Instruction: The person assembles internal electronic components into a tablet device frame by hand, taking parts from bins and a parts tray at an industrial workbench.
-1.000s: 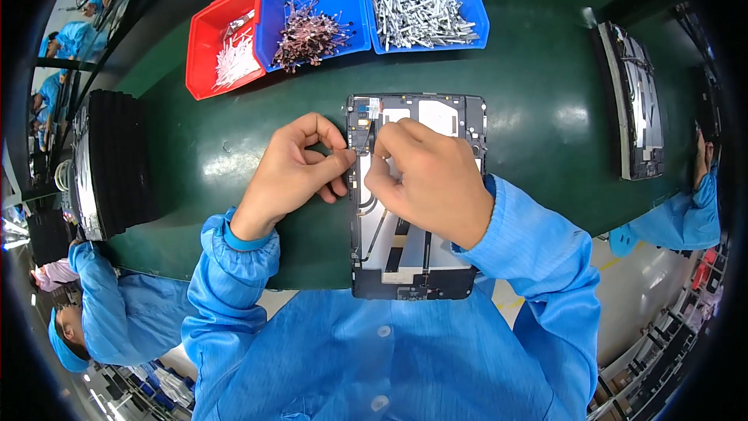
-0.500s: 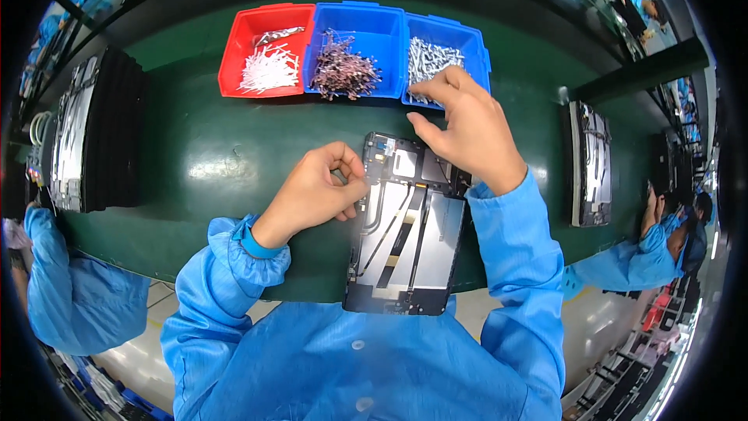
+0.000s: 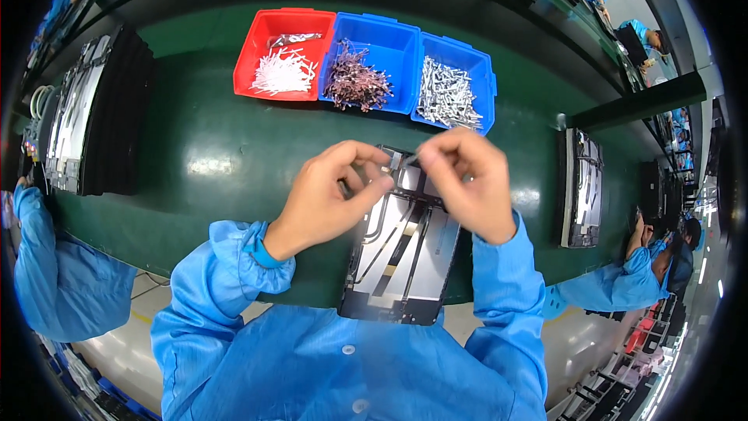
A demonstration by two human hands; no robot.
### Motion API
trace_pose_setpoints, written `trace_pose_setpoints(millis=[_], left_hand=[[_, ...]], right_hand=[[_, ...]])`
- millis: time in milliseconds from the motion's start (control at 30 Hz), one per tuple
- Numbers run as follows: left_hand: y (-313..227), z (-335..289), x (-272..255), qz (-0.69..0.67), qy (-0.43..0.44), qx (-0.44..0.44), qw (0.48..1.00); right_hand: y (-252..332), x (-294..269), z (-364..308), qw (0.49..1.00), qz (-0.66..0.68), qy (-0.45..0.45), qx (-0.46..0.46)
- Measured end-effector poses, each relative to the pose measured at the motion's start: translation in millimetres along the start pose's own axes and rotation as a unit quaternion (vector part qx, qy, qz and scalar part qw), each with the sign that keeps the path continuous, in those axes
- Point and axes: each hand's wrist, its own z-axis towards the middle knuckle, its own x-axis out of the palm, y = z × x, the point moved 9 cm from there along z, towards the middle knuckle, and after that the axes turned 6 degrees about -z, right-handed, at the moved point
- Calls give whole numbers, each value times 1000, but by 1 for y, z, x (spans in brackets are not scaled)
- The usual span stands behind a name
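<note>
Close in front of me an opened tablet [image 3: 428, 261] lies at the table's front edge. Metal plates, dark strips and black end parts show on its upper side. My right hand [image 3: 471, 179] pinches a small silvery part [image 3: 411, 159], blurred, above the far end of the tablet. Facing it, my left hand [image 3: 323, 195] has thumb and forefinger curved but apart, close to that part. Beyond the hands, a blue bin [image 3: 489, 101] holds many similar silvery pieces. My hands hide some of the tablet's far end.
Left of that bin stand another blue bin [image 3: 397, 39] of brownish leaded parts and a red bin [image 3: 248, 54] of white strips. Stacks of tablets stand at the left [image 3: 117, 121] and right [image 3: 583, 187]. A dark shelf post [image 3: 639, 105] juts in. Other people work nearby.
My right hand has come back from the right blue bin to the tablet's far end, with a small silvery part between its fingers. My left thumb and forefinger have parted and moved nearer to it.
</note>
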Motion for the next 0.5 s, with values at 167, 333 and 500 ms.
trace_pose_setpoints(millis=[167, 333, 500], left_hand=[[-9, -5, 10, 18, 55, 53, 997], [15, -4, 8, -166, 14, -20, 986], [11, -4, 10, -149, 30, -46, 987]], right_hand=[[-3, 35, -19, 994, 82, 62, 48], [-29, 50, -30, 971, 147, 105, 156], [-35, 45, -30, 964, 193, 45, 178]])
